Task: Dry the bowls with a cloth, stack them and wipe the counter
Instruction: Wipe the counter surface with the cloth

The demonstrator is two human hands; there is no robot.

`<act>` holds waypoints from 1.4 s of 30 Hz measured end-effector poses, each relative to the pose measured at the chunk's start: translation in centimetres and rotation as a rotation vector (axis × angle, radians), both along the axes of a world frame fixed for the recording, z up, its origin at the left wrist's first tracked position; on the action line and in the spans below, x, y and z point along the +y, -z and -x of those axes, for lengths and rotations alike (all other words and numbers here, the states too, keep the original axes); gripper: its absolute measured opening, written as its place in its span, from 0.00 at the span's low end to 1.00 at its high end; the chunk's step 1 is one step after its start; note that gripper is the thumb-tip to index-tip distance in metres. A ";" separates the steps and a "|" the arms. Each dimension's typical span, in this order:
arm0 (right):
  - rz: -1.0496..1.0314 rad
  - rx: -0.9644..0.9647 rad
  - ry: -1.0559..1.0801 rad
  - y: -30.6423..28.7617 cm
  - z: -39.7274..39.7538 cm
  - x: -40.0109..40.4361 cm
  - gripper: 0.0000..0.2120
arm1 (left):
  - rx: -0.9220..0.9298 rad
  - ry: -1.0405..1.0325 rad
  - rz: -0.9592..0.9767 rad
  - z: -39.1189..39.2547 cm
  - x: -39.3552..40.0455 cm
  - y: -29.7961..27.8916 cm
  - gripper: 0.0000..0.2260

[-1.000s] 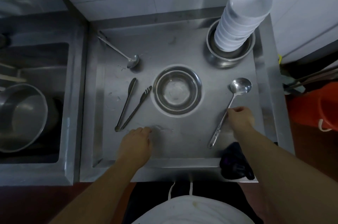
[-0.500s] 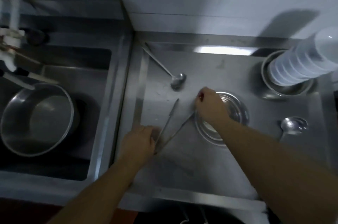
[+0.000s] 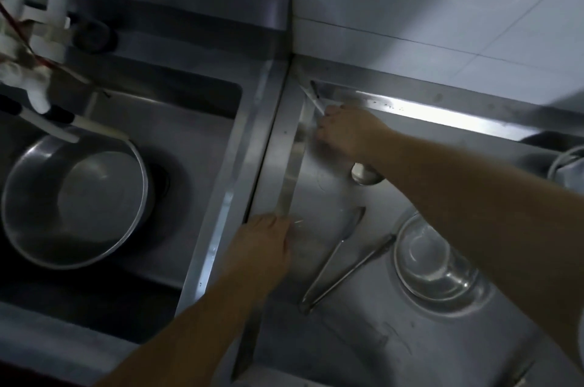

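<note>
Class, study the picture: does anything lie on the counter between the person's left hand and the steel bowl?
Yes. The tongs lie on the counter, between the left hand and the steel bowl, with their arms spread towards the bowl.

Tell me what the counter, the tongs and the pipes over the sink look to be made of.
Counter: brushed stainless steel, by its grey sheen, fine scratches and the bright glare strip along the back edge. Tongs: polished metal, probably steel too, thin and reflective. Pipes: matte white with no shine, probably plastic, though blur leaves it open.
</note>
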State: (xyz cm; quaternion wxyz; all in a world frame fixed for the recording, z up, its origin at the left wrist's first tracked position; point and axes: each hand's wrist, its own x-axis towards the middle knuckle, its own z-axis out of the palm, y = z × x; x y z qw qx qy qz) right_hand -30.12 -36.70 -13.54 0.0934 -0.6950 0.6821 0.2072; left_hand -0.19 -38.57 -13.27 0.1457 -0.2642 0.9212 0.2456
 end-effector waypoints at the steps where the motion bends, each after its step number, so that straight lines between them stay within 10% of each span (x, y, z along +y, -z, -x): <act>1: -0.009 0.048 -0.087 0.1 0.3 -0.4 0.16 | 0.008 0.007 -0.008 0.0 0.0 0.2 0.14; 21: -0.118 0.381 -0.366 -3.5 4.7 3.9 0.15 | 0.032 0.029 -0.045 -1.9 4.4 -0.4 0.15; 29: -0.196 0.187 0.217 -9.1 3.3 13.3 0.07 | -0.019 0.023 0.007 -2.4 8.1 -3.0 0.19; 42: 0.389 -0.826 1.821 -4.3 -6.3 37.0 0.08 | -0.051 0.176 0.067 1.2 17.3 -5.9 0.17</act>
